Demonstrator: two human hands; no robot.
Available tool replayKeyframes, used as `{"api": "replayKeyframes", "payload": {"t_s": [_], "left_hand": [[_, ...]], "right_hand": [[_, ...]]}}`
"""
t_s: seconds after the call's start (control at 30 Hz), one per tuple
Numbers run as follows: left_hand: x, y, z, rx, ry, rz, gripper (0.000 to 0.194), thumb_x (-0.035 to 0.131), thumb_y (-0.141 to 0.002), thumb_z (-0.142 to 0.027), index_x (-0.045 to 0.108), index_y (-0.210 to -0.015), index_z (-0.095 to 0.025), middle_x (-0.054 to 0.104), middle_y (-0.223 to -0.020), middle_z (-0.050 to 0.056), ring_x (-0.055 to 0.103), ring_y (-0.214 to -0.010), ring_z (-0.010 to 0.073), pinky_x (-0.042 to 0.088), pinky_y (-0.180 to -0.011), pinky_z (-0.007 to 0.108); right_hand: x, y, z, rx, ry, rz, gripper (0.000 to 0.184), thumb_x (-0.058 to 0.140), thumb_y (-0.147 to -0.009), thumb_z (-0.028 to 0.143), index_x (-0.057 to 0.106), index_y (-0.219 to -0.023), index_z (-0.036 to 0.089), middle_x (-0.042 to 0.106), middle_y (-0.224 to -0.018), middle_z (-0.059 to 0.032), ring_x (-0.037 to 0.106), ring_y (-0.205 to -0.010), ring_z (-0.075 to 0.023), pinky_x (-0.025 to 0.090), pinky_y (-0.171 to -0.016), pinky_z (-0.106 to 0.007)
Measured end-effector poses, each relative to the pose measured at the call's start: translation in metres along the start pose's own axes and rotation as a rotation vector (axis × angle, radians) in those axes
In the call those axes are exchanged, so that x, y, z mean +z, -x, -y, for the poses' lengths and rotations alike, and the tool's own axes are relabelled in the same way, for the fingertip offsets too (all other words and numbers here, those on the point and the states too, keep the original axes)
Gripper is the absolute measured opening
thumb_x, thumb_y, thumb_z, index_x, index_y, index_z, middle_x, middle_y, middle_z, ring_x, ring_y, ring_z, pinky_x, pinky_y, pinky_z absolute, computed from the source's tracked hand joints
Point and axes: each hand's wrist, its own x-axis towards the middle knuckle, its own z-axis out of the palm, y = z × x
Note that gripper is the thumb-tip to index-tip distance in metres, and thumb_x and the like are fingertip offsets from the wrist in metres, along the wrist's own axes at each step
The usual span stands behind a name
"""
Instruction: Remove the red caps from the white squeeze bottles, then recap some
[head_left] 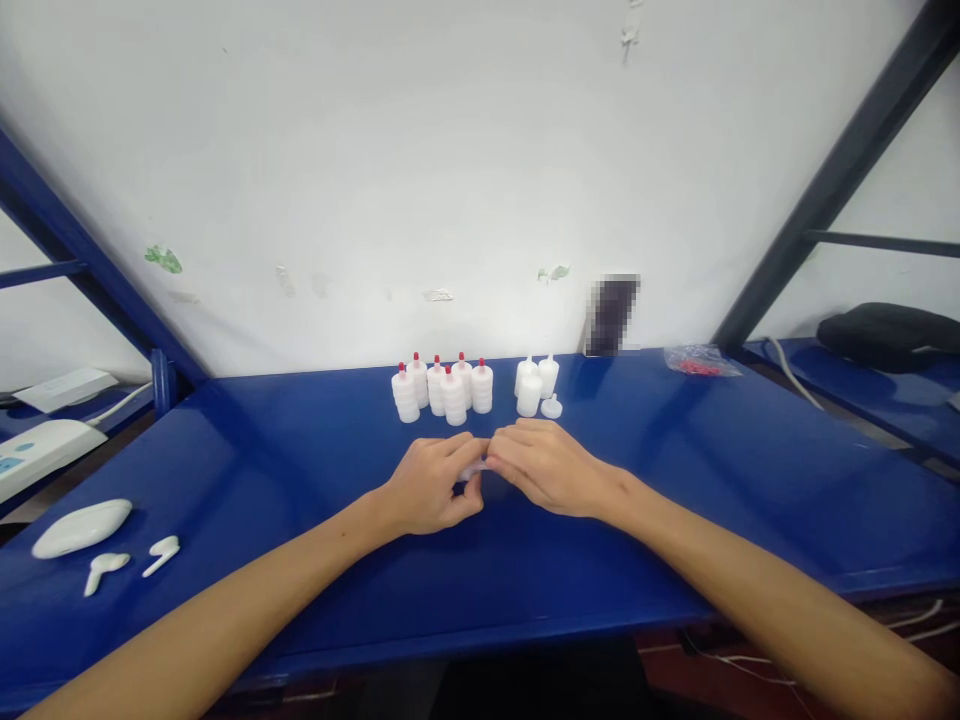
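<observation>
Near the middle of the blue table, a small white squeeze bottle [468, 472] lies tilted on its side between my hands, mostly covered by fingers. My left hand [436, 484] is closed around its body. Against the bottle's tip, my right hand [546, 464] has its fingers pinched together; whether a cap is between them is hidden. Beyond my left hand stand several white bottles with red caps [454, 398]. Past my right hand are 3 upright white bottles without red caps [529, 394], with a loose white nozzle lid [552, 407] beside them.
On the blue table [300, 450], a clear bag of red caps [699, 366] lies at the back right. A dark pixelated object [612, 314] leans on the wall. At the left are a white earbud case [82, 528] and two earbuds [162, 555]. Metal posts flank both sides.
</observation>
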Motion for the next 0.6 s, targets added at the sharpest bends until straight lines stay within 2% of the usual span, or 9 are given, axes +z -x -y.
{"api": "replayKeyframes", "payload": {"t_s": [0.07, 0.13, 0.3, 0.4, 0.6], "left_hand": [[-0.003, 0.001, 0.005, 0.040, -0.110, -0.018, 0.025, 0.045, -0.083, -0.017, 0.057, -0.105, -0.019, 0.060, -0.075, 0.000, 0.050, -0.055, 0.0123, 0.038, -0.054, 0.025], [-0.005, 0.001, 0.011, 0.009, -0.129, -0.019, 0.028, 0.044, -0.086, -0.018, 0.057, -0.111, -0.018, 0.063, -0.080, 0.001, 0.055, -0.059, 0.0122, 0.041, -0.057, 0.024], [-0.003, 0.003, 0.018, -0.118, -0.034, 0.066, 0.026, 0.045, -0.090, -0.024, 0.056, -0.113, -0.018, 0.068, -0.090, 0.003, 0.061, -0.066, 0.0127, 0.045, -0.062, 0.024], [-0.001, 0.003, 0.018, -0.155, -0.016, 0.122, 0.024, 0.045, -0.091, -0.027, 0.057, -0.110, -0.019, 0.069, -0.093, 0.003, 0.063, -0.071, 0.0144, 0.045, -0.065, 0.025], [-0.004, 0.000, 0.016, -0.174, -0.020, 0.188, 0.022, 0.045, -0.092, -0.027, 0.057, -0.108, -0.019, 0.068, -0.091, 0.003, 0.064, -0.074, 0.0159, 0.044, -0.066, 0.026]], "right_hand": [[-0.006, 0.003, -0.008, 0.127, -0.105, 0.007, 0.040, 0.027, -0.106, 0.033, 0.045, -0.073, 0.020, 0.051, -0.066, 0.0009, 0.043, -0.058, -0.0123, 0.032, -0.061, -0.027], [-0.013, 0.007, -0.020, 0.262, -0.140, 0.069, 0.041, 0.028, -0.105, 0.036, 0.038, -0.068, 0.020, 0.047, -0.063, 0.0021, 0.042, -0.057, -0.0120, 0.030, -0.059, -0.027], [-0.028, 0.019, -0.048, 0.488, -0.032, 0.326, 0.026, 0.034, -0.101, 0.031, 0.043, -0.078, 0.021, 0.055, -0.068, 0.0004, 0.051, -0.063, -0.0156, 0.030, -0.062, -0.029], [-0.032, 0.022, -0.052, 0.547, -0.005, 0.410, 0.015, 0.041, -0.096, 0.029, 0.046, -0.083, 0.022, 0.060, -0.072, -0.0012, 0.054, -0.065, -0.0168, 0.029, -0.059, -0.029], [-0.032, 0.023, -0.052, 0.537, -0.027, 0.498, 0.007, 0.049, -0.090, 0.027, 0.053, -0.087, 0.022, 0.062, -0.071, -0.0010, 0.055, -0.064, -0.0168, 0.030, -0.058, -0.028]]}}
